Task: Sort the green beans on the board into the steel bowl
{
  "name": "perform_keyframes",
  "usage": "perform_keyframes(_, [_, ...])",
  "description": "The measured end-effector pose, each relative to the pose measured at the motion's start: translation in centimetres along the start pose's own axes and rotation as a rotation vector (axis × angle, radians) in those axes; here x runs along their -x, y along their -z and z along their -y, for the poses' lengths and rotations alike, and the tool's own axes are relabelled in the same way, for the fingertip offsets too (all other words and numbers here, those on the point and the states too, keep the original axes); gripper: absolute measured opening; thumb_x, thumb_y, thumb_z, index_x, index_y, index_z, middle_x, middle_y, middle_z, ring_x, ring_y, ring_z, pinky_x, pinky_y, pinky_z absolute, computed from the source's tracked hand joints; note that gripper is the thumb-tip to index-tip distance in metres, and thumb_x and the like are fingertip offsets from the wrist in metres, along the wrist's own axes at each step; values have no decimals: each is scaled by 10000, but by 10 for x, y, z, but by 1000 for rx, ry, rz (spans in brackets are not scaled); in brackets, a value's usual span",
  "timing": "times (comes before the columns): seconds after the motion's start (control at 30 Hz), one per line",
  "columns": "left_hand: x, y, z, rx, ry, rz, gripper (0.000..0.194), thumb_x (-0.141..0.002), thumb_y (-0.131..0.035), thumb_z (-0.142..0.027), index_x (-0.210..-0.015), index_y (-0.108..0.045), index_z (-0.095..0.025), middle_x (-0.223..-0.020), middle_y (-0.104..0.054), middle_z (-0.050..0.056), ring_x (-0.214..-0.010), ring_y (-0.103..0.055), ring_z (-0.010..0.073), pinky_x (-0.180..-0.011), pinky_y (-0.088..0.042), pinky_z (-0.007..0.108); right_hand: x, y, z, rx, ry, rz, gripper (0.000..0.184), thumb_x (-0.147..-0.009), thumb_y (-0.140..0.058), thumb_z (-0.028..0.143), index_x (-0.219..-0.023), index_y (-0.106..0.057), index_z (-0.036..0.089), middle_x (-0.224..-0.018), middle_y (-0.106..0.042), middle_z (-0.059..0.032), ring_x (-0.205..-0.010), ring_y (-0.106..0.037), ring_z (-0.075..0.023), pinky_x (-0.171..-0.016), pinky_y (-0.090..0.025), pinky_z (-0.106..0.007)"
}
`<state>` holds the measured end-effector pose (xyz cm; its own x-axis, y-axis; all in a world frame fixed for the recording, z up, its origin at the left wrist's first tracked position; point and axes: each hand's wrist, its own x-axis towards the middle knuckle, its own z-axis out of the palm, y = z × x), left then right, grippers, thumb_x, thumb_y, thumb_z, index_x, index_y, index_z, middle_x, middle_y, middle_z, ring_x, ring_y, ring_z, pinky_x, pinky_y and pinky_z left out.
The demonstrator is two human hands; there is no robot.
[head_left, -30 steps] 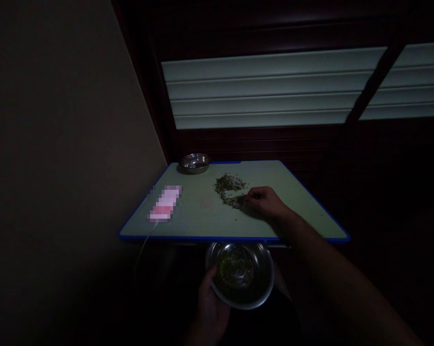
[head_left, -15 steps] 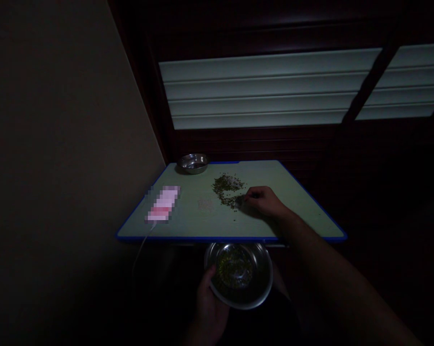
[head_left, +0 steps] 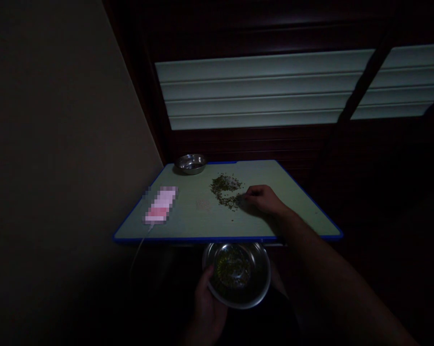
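Note:
My left hand (head_left: 208, 300) grips the near-left rim of a steel bowl (head_left: 262, 290), which sits below the table's front edge. Small green grains, perhaps mung beans (head_left: 231, 269), lie in the bottom of the bowl. Over the table, my right hand (head_left: 263, 198) has its fingers pinched together at the right side of a loose pile of green grains (head_left: 222, 185). Whatever the fingertips hold is too small and dark to make out. Whitish bits (head_left: 234, 181) lie in the pile, and a faint pale patch (head_left: 203, 203) spreads to its left.
A small steel bowl (head_left: 191, 164) stands at the table's back left corner. A phone with a blurred screen (head_left: 161, 204) lies at the left, its white cable (head_left: 142, 245) hanging over the front edge. The pale table (head_left: 296, 216) has a blue rim. A wall rises on the left.
The whole view has shifted slightly, so everything appears a little further left. My right hand stays pinched at the pile, and my left hand still holds the bowl.

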<state>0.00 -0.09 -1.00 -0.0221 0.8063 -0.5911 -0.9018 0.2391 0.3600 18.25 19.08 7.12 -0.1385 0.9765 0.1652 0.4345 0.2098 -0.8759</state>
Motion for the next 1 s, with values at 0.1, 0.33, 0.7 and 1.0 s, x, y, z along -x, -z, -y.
perform_keyframes(0.1, [0, -1, 0, 1, 0, -6, 241, -852, -563, -232, -989, -752, -174, -824, -790, 69, -890, -727, 254, -976, -485, 447, 0, 0, -1, -42, 2, 55, 145, -554, -622, 303, -571, -629, 160, -542, -542, 17, -545, -457, -120, -545, -350, -262])
perform_keyframes(0.33, [1, 0, -1, 8, 12, 14, 224, -849, -564, -233, -933, -767, -190, -847, -792, 76, -940, -719, 263, -990, -474, 443, 1, 0, 1, -58, 18, 7, 153, -581, -617, 312, -584, -643, 161, -551, -564, 7, -556, -472, -129, -557, -371, -267])
perform_keyframes(0.7, [1, 0, -1, 13, 8, -40, 305, -863, -541, -227, -1107, -720, -188, -864, -792, 72, -968, -712, 261, -1013, -456, 457, 0, -2, -3, -39, 70, 44, 178, -609, -638, 329, -625, -678, 157, -606, -627, -11, -603, -526, -141, -603, -407, -272])
perform_keyframes(1.0, [1, 0, -1, 8, 7, -11, 348, -862, -530, -233, -1167, -696, -217, -867, -793, 62, -891, -729, 255, -1000, -464, 470, 1, -2, 0, -41, 58, 36, 150, -606, -628, 301, -600, -658, 154, -562, -592, -5, -563, -500, -131, -565, -387, -266])
